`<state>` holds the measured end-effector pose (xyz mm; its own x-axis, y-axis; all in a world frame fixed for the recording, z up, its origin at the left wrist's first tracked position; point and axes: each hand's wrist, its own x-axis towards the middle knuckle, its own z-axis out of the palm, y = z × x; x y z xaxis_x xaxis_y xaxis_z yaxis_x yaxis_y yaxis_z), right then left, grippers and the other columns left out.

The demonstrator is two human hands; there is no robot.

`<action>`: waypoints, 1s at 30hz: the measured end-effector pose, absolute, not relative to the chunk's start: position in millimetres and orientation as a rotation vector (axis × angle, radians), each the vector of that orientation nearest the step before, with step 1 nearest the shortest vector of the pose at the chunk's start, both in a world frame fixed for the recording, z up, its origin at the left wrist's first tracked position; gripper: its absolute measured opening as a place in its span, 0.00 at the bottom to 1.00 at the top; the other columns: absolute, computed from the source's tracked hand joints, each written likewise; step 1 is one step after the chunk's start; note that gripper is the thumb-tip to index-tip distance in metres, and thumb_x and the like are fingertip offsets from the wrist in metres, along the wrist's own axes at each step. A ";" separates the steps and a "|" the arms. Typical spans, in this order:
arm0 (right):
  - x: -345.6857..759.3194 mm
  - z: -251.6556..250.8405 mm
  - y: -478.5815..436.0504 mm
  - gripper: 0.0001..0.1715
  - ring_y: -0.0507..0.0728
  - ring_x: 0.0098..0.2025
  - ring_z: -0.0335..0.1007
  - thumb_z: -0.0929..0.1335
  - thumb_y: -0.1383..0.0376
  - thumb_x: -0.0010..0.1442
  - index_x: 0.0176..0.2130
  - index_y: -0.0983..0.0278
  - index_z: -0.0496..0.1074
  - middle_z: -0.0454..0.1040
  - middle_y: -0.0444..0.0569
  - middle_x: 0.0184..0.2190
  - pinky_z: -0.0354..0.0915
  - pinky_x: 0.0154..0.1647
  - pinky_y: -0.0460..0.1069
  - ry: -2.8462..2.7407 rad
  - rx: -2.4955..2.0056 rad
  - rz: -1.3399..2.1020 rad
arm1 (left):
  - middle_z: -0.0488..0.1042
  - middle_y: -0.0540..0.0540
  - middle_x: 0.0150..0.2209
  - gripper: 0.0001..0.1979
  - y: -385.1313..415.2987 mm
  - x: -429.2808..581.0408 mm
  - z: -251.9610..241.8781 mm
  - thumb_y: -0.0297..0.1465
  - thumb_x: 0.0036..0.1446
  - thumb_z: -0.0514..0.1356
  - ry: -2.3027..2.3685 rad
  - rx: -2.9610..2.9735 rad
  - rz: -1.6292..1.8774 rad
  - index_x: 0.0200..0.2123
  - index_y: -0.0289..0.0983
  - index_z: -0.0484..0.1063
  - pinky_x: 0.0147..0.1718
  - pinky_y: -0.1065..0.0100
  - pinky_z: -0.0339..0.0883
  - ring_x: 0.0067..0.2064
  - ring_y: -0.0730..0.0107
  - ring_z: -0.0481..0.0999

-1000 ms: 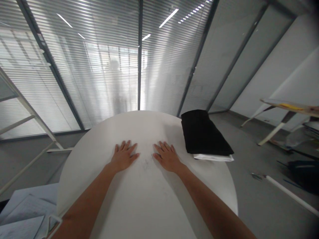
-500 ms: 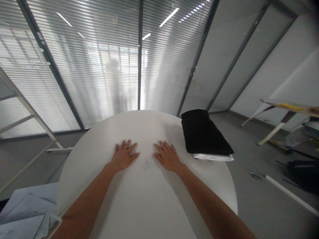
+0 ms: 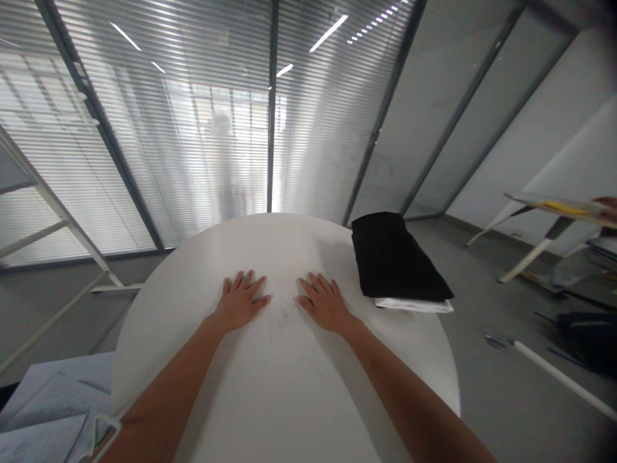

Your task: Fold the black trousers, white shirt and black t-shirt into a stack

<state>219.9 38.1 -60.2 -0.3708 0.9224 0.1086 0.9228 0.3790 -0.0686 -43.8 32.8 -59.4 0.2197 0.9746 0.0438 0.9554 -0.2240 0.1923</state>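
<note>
Both palms face down on a round white table (image 3: 279,386). My left hand (image 3: 238,303) lies flat left of the middle with its fingers spread, holding nothing. Opposite it, my right hand (image 3: 325,303) also rests flat with spread fingers and holds nothing; a gap separates the two thumbs. To the right of my right hand, a folded black cloth (image 3: 398,257) lies on top of a folded white cloth (image 3: 414,305) at the table's right edge. Neither hand touches the cloths. Faint grey marks show on the tabletop between and below the hands.
Papers (image 3: 53,402) lie at the lower left beside the table. A white metal frame (image 3: 72,222) stands at the left. Blinds and glass panels are in front. At the right are another table (image 3: 554,204) with a person's hand (image 3: 606,207) over it, and a white pole (image 3: 562,379) on the floor.
My hands and the cloths have stayed in place on the table. At the far right, the other person's hand has shifted slightly upward.
</note>
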 end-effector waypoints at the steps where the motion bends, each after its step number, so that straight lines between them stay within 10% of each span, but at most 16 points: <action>1: 220.0 -60.1 38.0 0.34 0.66 0.70 0.41 0.53 0.48 0.69 0.68 0.56 0.53 0.48 0.52 0.70 0.41 0.66 0.66 -2.502 -1.682 -0.010 | 0.45 0.40 0.71 0.35 32.9 -43.9 -59.5 0.55 0.62 0.42 1.876 2.354 0.232 0.68 0.49 0.52 0.63 0.37 0.37 0.70 0.43 0.41; 30: 219.5 -59.6 37.5 0.34 0.67 0.70 0.42 0.53 0.48 0.69 0.68 0.56 0.53 0.48 0.52 0.70 0.44 0.65 0.66 -2.511 -1.692 -0.034 | 0.44 0.41 0.71 0.36 32.1 -43.5 -57.3 0.57 0.61 0.40 1.865 2.342 0.211 0.68 0.49 0.52 0.63 0.38 0.35 0.70 0.43 0.40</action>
